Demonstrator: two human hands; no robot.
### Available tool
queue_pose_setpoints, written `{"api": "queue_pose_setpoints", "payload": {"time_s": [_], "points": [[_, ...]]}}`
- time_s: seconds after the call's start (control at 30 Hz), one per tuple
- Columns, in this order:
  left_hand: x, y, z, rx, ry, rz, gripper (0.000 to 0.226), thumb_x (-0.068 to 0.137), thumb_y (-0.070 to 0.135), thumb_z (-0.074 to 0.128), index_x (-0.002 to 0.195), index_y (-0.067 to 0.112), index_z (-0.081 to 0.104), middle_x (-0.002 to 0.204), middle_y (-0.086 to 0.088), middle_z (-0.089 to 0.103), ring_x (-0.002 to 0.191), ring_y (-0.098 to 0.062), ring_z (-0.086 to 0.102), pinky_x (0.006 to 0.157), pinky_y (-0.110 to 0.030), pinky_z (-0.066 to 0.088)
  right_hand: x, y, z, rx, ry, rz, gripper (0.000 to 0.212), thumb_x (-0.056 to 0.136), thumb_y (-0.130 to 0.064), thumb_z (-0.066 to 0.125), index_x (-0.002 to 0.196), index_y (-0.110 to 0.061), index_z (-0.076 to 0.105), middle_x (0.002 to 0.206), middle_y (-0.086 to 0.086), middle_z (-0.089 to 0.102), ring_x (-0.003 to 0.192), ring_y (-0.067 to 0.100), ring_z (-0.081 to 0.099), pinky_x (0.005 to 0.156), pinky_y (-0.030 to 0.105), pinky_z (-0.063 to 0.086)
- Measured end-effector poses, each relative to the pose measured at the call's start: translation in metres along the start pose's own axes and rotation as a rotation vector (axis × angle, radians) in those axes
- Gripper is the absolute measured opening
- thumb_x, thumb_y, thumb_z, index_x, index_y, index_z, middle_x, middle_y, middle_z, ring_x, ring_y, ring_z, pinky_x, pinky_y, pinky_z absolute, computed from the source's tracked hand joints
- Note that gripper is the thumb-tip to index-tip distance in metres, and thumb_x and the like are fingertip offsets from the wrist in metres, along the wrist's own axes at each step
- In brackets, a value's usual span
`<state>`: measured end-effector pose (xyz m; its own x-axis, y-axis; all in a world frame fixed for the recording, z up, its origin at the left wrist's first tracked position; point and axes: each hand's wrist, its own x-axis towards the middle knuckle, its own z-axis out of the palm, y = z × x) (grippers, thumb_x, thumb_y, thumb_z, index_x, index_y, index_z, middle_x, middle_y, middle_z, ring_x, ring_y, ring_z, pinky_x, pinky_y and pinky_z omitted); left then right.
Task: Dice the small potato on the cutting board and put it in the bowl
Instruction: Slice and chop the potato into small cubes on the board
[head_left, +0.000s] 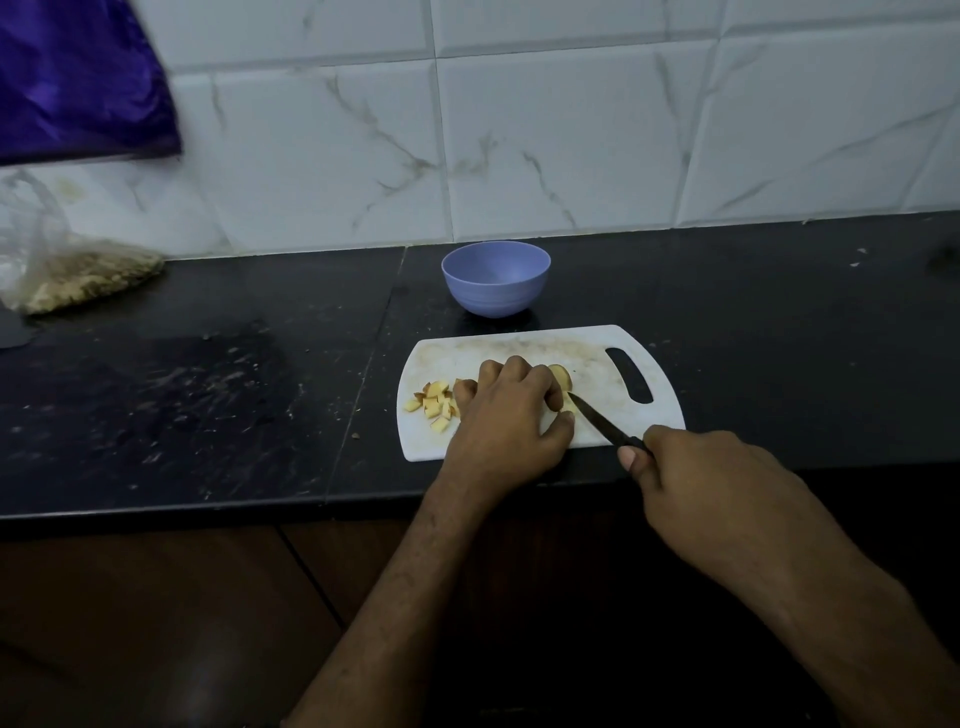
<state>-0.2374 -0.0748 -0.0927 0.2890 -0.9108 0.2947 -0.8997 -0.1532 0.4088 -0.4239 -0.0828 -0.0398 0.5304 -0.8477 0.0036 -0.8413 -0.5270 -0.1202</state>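
A white cutting board lies on the dark counter. Several diced potato pieces sit on its left part. My left hand curls over the uncut potato piece, which shows only at my fingertips. My right hand grips the handle of a black knife; its tip touches the board beside the potato. Behind the board stands a lilac bowl with nothing visible inside.
A clear plastic bag of brownish grains lies at the far left of the counter. A purple cloth hangs at the upper left. A tiled wall backs the counter; its front edge runs just under my wrists.
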Motion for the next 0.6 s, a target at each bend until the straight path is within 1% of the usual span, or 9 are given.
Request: {"api": "queue_pose_setpoints", "payload": {"time_s": [0.1, 0.17, 0.3, 0.33, 0.4, 0.47, 0.5, 0.53, 0.6], "points": [[-0.001, 0.000, 0.000, -0.009, -0.007, -0.001, 0.014, 0.091, 0.045, 0.057, 0.100, 0.034, 0.053, 0.114, 0.010, 0.047, 0.112, -0.012, 0.037, 0.098, -0.041, 0.028, 0.001, -0.003, -0.005, -0.020, -0.001, -0.018, 0.033, 0.102, -0.049, 0.025, 0.081, -0.027, 0.039, 0.072, -0.008, 0.045, 0.059, 0.004, 0.039, 0.048, 0.023, 0.028], [-0.001, -0.001, 0.001, -0.001, 0.003, 0.001, 0.014, 0.091, 0.044, 0.056, 0.100, 0.034, 0.054, 0.114, 0.010, 0.047, 0.111, -0.012, 0.037, 0.097, -0.041, 0.029, 0.003, -0.004, -0.005, -0.022, -0.016, -0.030, 0.031, 0.102, -0.048, 0.025, 0.084, -0.027, 0.039, 0.072, -0.008, 0.044, 0.060, 0.005, 0.040, 0.049, 0.025, 0.031], [-0.001, -0.001, 0.002, 0.020, 0.010, -0.017, 0.014, 0.092, 0.043, 0.055, 0.100, 0.032, 0.056, 0.115, 0.009, 0.049, 0.111, -0.013, 0.037, 0.098, -0.042, 0.029, 0.010, -0.003, -0.004, 0.005, -0.219, -0.054, 0.023, 0.103, -0.045, 0.032, 0.090, -0.029, 0.042, 0.077, -0.008, 0.047, 0.069, 0.008, 0.047, 0.063, 0.029, 0.040], [0.000, -0.001, 0.003, 0.018, 0.018, -0.036, 0.013, 0.092, 0.042, 0.056, 0.100, 0.031, 0.055, 0.114, 0.009, 0.049, 0.111, -0.013, 0.037, 0.098, -0.041, 0.029, 0.011, -0.001, -0.007, -0.005, -0.245, -0.053, 0.022, 0.102, -0.044, 0.033, 0.090, -0.029, 0.042, 0.077, -0.008, 0.046, 0.070, 0.010, 0.049, 0.066, 0.030, 0.041], [0.000, -0.001, 0.003, -0.012, 0.069, -0.094, 0.010, 0.090, 0.033, 0.057, 0.099, 0.031, 0.053, 0.112, 0.009, 0.049, 0.110, -0.013, 0.038, 0.098, -0.041, 0.030, 0.010, 0.001, -0.014, -0.045, -0.245, -0.051, 0.021, 0.102, -0.045, 0.035, 0.092, -0.029, 0.045, 0.076, -0.008, 0.045, 0.075, 0.014, 0.050, 0.069, 0.032, 0.042], [0.000, -0.002, 0.002, -0.059, 0.104, -0.142, 0.018, 0.087, 0.023, 0.057, 0.101, 0.031, 0.051, 0.114, 0.009, 0.047, 0.112, -0.015, 0.038, 0.100, -0.041, 0.029, 0.006, 0.002, -0.016, -0.083, -0.207, -0.049, 0.024, 0.102, -0.047, 0.034, 0.098, -0.030, 0.051, 0.075, -0.008, 0.043, 0.071, 0.014, 0.047, 0.067, 0.031, 0.040], [-0.001, -0.002, 0.000, -0.080, 0.102, -0.138, 0.023, 0.085, 0.022, 0.057, 0.104, 0.031, 0.049, 0.117, 0.008, 0.046, 0.115, -0.015, 0.037, 0.101, -0.042, 0.028, 0.003, 0.002, -0.016, -0.087, -0.183, -0.047, 0.027, 0.102, -0.047, 0.033, 0.099, -0.030, 0.052, 0.074, -0.009, 0.043, 0.067, 0.012, 0.044, 0.064, 0.031, 0.039], [-0.002, -0.002, -0.001, -0.095, 0.092, -0.109, 0.026, 0.084, 0.022, 0.058, 0.107, 0.032, 0.049, 0.121, 0.008, 0.043, 0.118, -0.015, 0.035, 0.102, -0.042, 0.027, 0.001, 0.001, -0.015, -0.089, -0.158, -0.049, 0.027, 0.102, -0.048, 0.032, 0.097, -0.029, 0.051, 0.074, -0.009, 0.044, 0.064, 0.010, 0.041, 0.060, 0.029, 0.037], [-0.004, 0.000, -0.005, -0.107, 0.058, 0.009, 0.032, 0.083, 0.027, 0.058, 0.112, 0.037, 0.049, 0.130, 0.007, 0.038, 0.125, -0.016, 0.030, 0.102, -0.043, 0.024, -0.003, 0.000, -0.012, -0.094, -0.127, -0.052, 0.026, 0.102, -0.048, 0.031, 0.088, -0.030, 0.043, 0.072, -0.009, 0.043, 0.060, 0.005, 0.038, 0.051, 0.025, 0.029]]}}
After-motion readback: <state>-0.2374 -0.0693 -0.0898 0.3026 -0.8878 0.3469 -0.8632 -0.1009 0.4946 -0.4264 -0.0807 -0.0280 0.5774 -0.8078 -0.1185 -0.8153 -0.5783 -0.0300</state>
